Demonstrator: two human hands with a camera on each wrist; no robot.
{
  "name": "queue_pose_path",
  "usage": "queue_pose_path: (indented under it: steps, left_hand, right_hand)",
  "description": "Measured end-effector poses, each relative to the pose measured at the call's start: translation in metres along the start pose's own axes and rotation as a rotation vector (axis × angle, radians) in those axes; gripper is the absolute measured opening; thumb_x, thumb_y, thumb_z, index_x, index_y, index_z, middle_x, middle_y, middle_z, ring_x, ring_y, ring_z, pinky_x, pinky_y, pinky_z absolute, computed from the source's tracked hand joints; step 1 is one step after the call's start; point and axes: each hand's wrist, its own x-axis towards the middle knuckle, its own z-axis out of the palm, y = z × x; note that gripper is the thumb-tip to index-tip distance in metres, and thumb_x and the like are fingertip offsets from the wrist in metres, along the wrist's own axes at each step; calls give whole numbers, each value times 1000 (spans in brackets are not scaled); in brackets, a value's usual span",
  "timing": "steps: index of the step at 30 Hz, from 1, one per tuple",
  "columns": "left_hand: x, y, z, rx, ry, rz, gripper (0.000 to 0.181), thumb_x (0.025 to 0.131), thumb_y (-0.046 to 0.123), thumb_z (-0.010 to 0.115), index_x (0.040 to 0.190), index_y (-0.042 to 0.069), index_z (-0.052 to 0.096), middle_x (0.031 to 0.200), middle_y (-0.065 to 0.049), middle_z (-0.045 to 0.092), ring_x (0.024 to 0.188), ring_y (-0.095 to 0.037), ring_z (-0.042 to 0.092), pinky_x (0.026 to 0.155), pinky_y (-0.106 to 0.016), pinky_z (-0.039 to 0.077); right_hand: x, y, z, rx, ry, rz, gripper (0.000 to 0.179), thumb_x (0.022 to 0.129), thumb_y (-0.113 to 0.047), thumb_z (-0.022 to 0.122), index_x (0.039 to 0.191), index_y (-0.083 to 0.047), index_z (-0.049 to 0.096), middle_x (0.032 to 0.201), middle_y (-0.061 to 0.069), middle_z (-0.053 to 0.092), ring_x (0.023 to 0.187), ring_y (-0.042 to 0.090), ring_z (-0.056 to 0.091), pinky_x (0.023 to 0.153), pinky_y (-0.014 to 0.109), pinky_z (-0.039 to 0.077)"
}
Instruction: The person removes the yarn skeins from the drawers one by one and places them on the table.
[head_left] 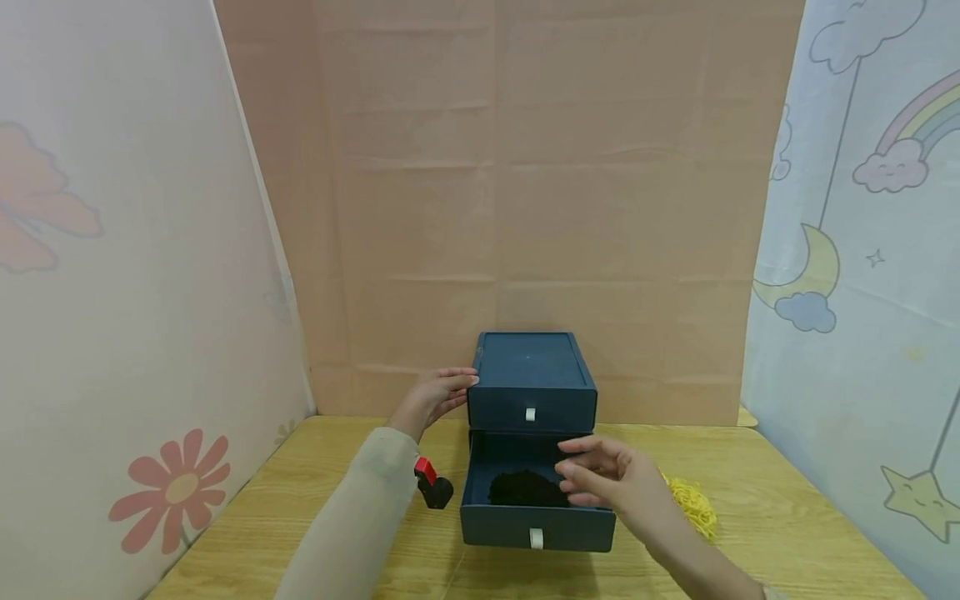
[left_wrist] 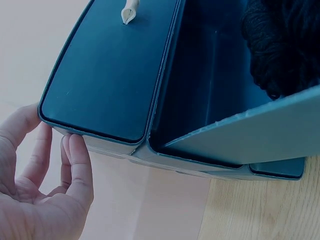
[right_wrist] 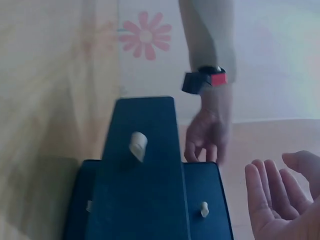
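A dark blue drawer cabinet (head_left: 528, 360) stands on the table, with its middle drawer (head_left: 498, 527) pulled out. Inside that drawer lies a black bundle (head_left: 525, 489); in the left wrist view its strands look like yarn. My left hand (head_left: 435, 395) touches the upper left side of the cabinet, near the front corner, its fingertips against the wall. Over the right side of the pulled-out drawer is my right hand (head_left: 611, 477), fingers loosely bent and holding nothing. White pull tabs (left_wrist: 130, 11) hang from the drawer fronts.
A heap of yellow strands (head_left: 696, 508) lies on the wooden table (head_left: 780, 517) right of the cabinet, partly behind my right forearm. A brown covering (head_left: 525, 183) rises behind the cabinet. Printed cloths (head_left: 180, 492) hang on both sides. A black and red device sits at the left wrist.
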Motion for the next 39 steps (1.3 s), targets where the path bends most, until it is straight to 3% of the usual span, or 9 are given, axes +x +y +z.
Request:
queue_pose_path:
  steps: [6,12,23,32,39]
  left_hand:
    - [2,-1,0,0,2,6,28,91,17,68,116,6,69,117,-9,65,96,-18,60,95,-30,52]
    - [2,-2,1,-11,-18,16,29,93,14,66,119,4,67,124,-12,63,104,-22,59,103,-37,47]
    - [3,-2,-1,-13,-20,24,29,93,14,64,120,2,66,124,-14,62,104,-23,58,106,-41,44]
    - [3,-2,-2,-8,-16,20,29,93,15,66,119,3,67,122,-12,64,102,-22,59,103,-37,47]
    - [2,-1,-2,-19,-13,11,29,92,14,66,120,4,67,122,-12,64,99,-21,59,105,-39,45]
  right_hand:
    - [30,-12,-8,-22,99,-85,44,91,-20,68,124,6,57,109,8,71,92,16,70,82,30,58]
    - [55,1,-13,-73,2,-78,44,92,-22,67,123,8,57,124,21,63,106,27,66,87,36,56]
    - [77,33,-7,-223,-152,-4,42,91,-25,68,120,6,61,116,18,66,102,23,65,88,42,56]
    - [89,46,2,-359,-188,13,25,90,-12,67,110,3,66,102,11,70,91,19,66,82,43,57]
    - [93,48,8,-411,-204,113,22,89,-4,66,109,2,67,104,11,69,91,20,66,80,45,57]
